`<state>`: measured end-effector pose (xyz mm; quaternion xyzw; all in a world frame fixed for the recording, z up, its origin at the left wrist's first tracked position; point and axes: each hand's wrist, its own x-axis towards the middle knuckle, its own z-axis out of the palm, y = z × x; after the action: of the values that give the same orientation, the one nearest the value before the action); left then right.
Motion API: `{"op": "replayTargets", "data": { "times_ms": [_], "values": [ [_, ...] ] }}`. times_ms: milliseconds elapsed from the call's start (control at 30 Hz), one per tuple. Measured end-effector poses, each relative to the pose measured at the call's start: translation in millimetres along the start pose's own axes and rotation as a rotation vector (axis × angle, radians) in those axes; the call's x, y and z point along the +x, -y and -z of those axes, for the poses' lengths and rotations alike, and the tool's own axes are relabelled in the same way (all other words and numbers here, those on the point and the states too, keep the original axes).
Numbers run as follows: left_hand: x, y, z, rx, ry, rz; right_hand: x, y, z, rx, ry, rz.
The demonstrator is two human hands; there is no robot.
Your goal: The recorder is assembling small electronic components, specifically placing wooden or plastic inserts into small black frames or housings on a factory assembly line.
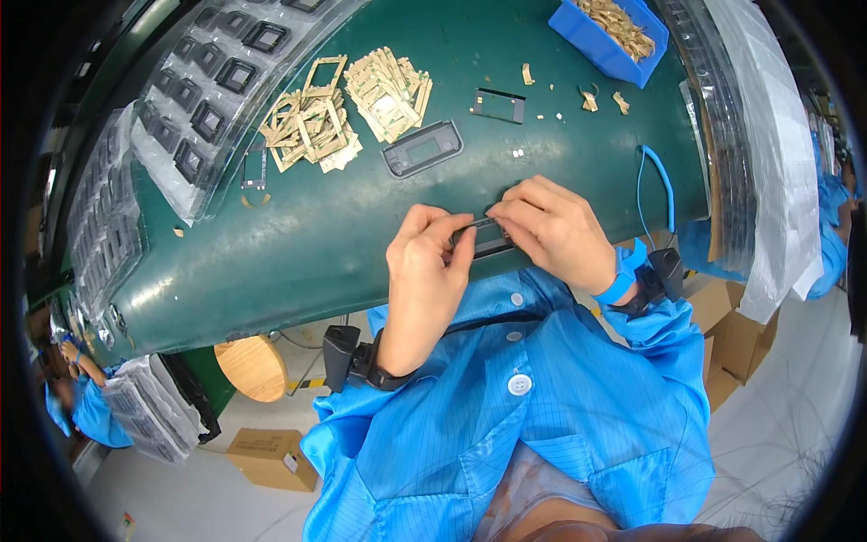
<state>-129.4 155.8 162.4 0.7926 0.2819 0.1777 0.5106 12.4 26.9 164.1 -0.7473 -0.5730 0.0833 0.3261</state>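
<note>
My left hand (427, 257) and my right hand (553, 224) meet near the front edge of the green table. Between them they pinch a small dark rectangular frame (490, 242), closed at its left and right ends. My fingers cover much of that frame, so its details are hidden. Just beyond my hands lies a grey, round-cornered plastic housing (423, 150) with a rectangular window. Farther right rests a flat dark panel (498, 106) with a rectangular cut-out. Small white pieces (517, 154) sit on the table beyond my right hand.
Two heaps of tan paper frames, a loose left heap (312, 126) and a stacked right heap (388, 93), lie at the back. Clear trays (209, 117) of dark square parts stand left. A blue bin (578, 34) holds tan scraps. A blue coiled cord (669, 185) lies right.
</note>
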Motion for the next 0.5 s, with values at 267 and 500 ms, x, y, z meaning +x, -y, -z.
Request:
{"op": "replayTargets", "data": {
  "times_ms": [267, 500],
  "values": [
    [3.6, 8.1, -5.9, 0.103, 0.013, -0.099, 1.5, 1.3, -2.7, -0.091, 0.012, 0.044],
    [1.9, 9.5, 4.5, 0.091, 0.033, -0.135, 1.0, -1.8, 10.6, 0.134, 0.132, -0.083]
  ]
}}
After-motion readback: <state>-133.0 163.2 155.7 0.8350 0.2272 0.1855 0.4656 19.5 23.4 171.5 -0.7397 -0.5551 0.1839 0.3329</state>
